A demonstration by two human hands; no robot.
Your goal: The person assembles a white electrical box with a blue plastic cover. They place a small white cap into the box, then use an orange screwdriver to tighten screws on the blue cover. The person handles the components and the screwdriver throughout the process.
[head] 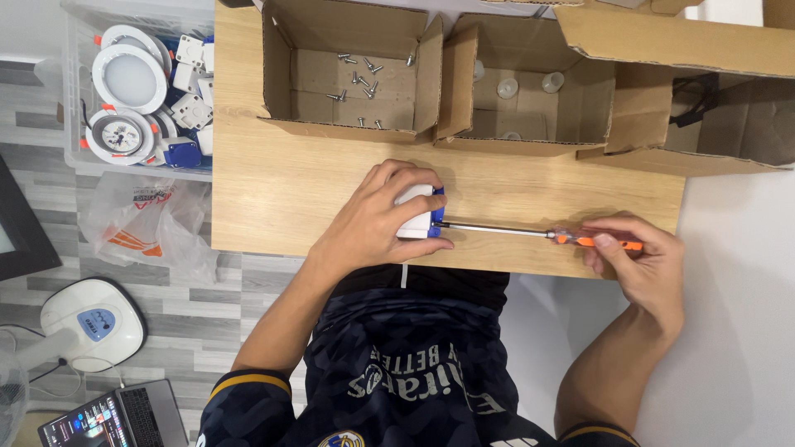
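While my left hand wraps its fingers around the small white-and-blue box near the table's near edge, my right hand pinches the orange-handled screwdriver; pushed off-axis, I judge the tip could skid into my fingers.

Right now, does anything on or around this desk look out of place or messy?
Mostly orderly. The left hand steadies a small white and blue box while the right hand drives an orange-handled screwdriver into it. Only oddities: loose screws scattered in a cardboard box, and a crumpled plastic bag on the floor.
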